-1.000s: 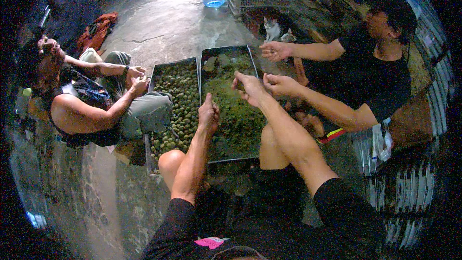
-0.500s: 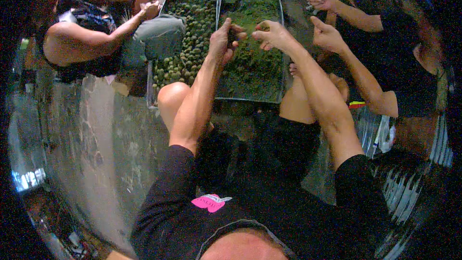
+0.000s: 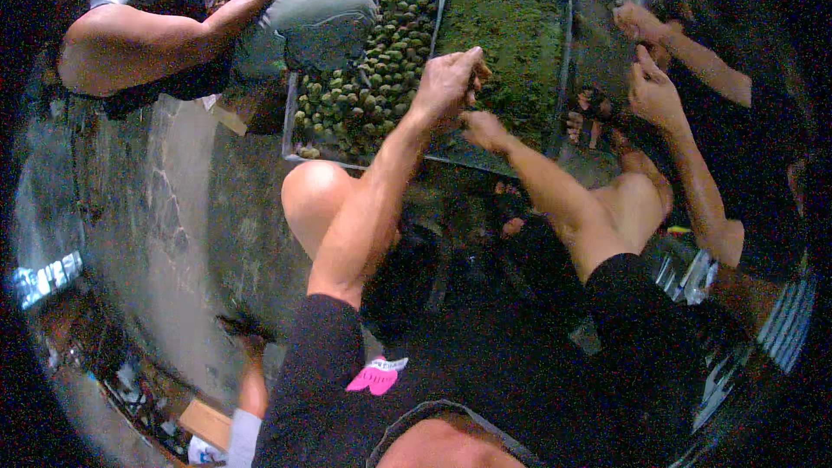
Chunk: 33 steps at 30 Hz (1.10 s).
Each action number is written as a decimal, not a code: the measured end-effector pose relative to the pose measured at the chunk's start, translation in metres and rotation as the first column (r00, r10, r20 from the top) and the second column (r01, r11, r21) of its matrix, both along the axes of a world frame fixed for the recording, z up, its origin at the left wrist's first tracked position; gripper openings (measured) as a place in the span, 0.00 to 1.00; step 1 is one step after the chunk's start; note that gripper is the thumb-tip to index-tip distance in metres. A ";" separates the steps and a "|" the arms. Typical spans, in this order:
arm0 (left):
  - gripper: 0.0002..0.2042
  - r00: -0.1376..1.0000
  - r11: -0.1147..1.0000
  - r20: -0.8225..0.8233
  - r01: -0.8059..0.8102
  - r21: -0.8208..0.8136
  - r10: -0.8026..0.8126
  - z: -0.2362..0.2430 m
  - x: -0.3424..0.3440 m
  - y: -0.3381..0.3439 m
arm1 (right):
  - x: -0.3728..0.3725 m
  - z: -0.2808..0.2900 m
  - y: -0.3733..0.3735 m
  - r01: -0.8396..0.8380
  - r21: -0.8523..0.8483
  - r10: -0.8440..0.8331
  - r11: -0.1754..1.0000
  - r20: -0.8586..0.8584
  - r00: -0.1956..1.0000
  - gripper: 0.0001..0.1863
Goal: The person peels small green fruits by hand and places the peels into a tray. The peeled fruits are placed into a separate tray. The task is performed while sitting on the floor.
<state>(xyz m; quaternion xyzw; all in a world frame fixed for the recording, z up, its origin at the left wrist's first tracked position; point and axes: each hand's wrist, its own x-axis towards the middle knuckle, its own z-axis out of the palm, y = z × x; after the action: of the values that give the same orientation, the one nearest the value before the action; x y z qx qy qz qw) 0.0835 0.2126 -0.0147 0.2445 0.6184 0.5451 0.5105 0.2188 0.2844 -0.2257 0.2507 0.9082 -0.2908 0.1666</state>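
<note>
My left hand (image 3: 449, 84) hangs over the border between two dark trays, its fingers curled in. Just below and to its right is my right hand (image 3: 488, 132), also closed, over the near part of the right tray (image 3: 569, 26). Whatever either hand holds is hidden or too small to make out. Loose green crumbly stuff (image 3: 503, 13), like moss, covers the bottom of the right tray. The left tray (image 3: 289, 126) holds many small round green-brown balls (image 3: 381, 78), like nuts or small fruits.
On the left a co-worker's arm (image 3: 208, 39) reaches to the left tray, with a grey-clad knee (image 3: 321, 17) over its edge. Another person's hands (image 3: 654, 91) work to the right. My bare knee (image 3: 316, 195) is close to the left tray. Behind left, a person's foot (image 3: 247, 325) rests on the concrete floor (image 3: 182, 251).
The view has shifted, so the trays appear farther right and higher. My hands have come toward me, the right one most, and their fingers have curled in more.
</note>
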 end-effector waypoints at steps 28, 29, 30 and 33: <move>0.16 0.942 0.988 0.307 -0.155 0.027 0.140 0.011 0.011 -0.009 | 0.043 -0.030 0.055 0.319 -0.928 -0.779 -0.191 0.341 0.526 0.17; 0.17 0.956 0.995 0.276 -0.102 0.003 0.098 0.011 0.014 -0.006 | 0.053 -0.042 0.067 0.512 -0.851 -0.810 0.119 0.215 0.546 0.17; 0.18 0.970 0.999 0.241 -0.033 -0.017 0.036 0.011 0.018 0.002 | 0.073 -0.064 0.080 0.658 -0.645 -0.810 0.389 0.101 0.578 0.17; 0.20 0.996 0.999 0.083 -0.027 -0.022 0.029 0.017 0.018 0.007 | 0.088 -0.059 0.073 0.670 -0.170 -0.685 0.723 -0.046 0.727 0.26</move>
<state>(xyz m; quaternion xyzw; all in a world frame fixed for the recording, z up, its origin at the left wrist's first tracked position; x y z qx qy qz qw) 0.1020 0.2191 0.0020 0.2077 0.6054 0.5556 0.5308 0.3067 0.3576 -0.2843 0.5369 0.7382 -0.4080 0.0179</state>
